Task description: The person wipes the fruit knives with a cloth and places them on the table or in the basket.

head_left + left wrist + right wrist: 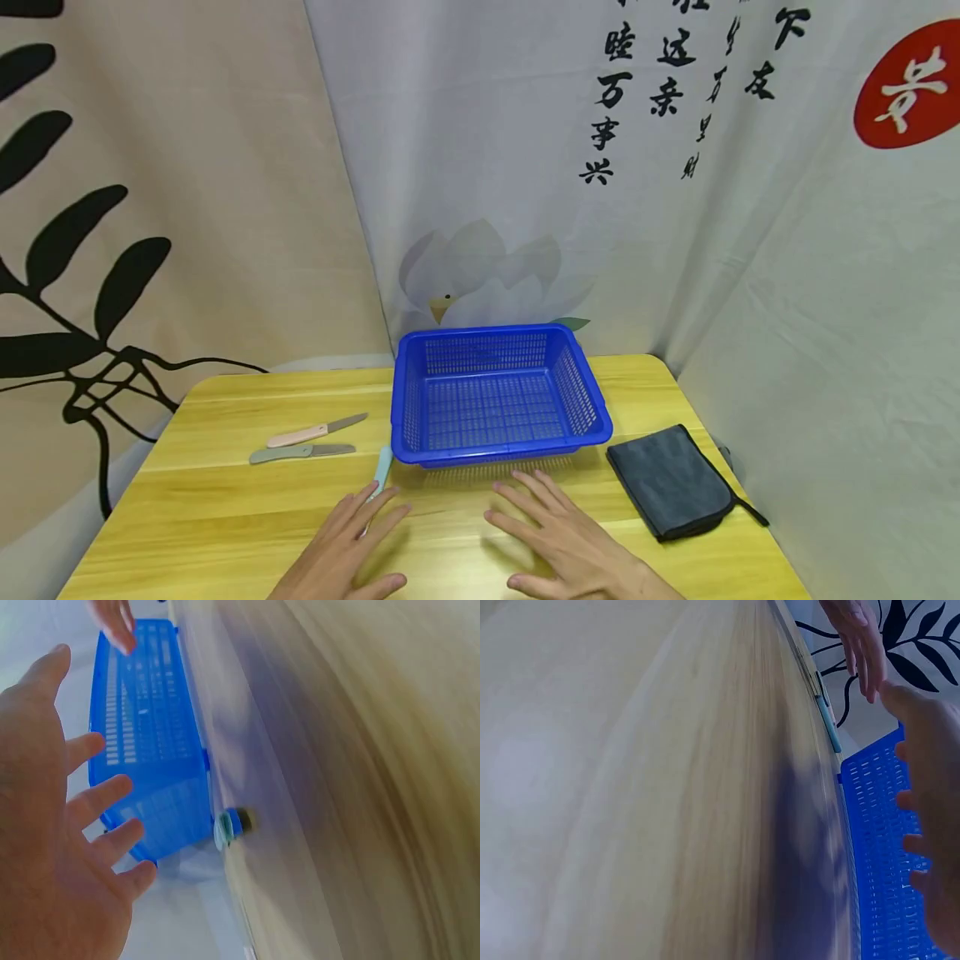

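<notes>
Both hands hover over the front of the table with fingers spread, holding nothing. In the head view my left hand [347, 542] partly covers a light blue-handled knife [383, 469], whose blade is mostly hidden beneath it. My right hand [558, 537] is in front of a blue plastic basket [487, 454], apart from it. The basket has slotted walls and looks bare inside. Left of it lie a pink-handled knife [300, 435] and a grey-green-handled knife [283, 454], blades pointing right. The left wrist view shows the left palm [60, 847] and the basket beyond.
A folded dark grey cloth [675, 483] with black edging and a loop lies right of the basket. The yellow wooden table [187, 500] has rounded back corners. Printed curtains [480, 167] hang behind it and along the right side.
</notes>
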Demonstrator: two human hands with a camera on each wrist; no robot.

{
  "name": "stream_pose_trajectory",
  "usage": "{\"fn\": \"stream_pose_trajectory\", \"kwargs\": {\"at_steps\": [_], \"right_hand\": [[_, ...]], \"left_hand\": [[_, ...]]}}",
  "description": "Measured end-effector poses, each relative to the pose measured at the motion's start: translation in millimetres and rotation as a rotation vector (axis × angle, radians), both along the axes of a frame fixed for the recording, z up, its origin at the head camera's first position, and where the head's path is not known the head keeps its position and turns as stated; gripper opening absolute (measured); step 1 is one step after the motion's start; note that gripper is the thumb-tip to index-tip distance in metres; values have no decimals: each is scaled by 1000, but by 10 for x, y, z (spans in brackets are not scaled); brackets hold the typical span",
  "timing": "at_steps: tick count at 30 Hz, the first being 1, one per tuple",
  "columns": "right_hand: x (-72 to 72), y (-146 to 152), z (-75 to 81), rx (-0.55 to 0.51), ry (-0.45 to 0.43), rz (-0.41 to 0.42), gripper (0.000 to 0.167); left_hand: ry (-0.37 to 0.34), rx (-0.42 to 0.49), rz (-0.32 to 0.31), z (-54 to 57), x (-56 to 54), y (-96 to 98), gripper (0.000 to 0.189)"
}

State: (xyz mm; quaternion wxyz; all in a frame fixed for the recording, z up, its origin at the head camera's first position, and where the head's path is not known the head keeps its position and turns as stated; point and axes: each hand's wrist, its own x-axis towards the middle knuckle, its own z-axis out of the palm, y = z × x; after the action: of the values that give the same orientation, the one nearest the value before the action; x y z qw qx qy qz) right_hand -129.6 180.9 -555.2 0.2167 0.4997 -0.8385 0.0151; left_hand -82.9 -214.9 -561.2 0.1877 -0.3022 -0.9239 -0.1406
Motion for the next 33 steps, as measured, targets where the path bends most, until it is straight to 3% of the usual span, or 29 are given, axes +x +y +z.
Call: {"fn": "stream_pose_trajectory", "kwargs": {"at_steps": [8,14,19,23,27,33], "right_hand": [[-4,73,-33,-49,2,15,72],[23,169,-23,-70,-11,-22,71],[56,264,-1,-82,-54,-60,85],[68,338,5,-94,-76,-86,92],[67,408,11,-113,-77,-91,92],[66,523,27,-143,-82,-104,89]], "left_hand": [[-45,72,68,36,27,-138,81],[-59,100,110,87,7,-285,80],[-60,124,134,149,-19,-440,80],[-133,169,194,186,-39,-576,75],[-220,221,249,207,-101,-736,69],[-238,268,247,167,-280,-984,64]]}}
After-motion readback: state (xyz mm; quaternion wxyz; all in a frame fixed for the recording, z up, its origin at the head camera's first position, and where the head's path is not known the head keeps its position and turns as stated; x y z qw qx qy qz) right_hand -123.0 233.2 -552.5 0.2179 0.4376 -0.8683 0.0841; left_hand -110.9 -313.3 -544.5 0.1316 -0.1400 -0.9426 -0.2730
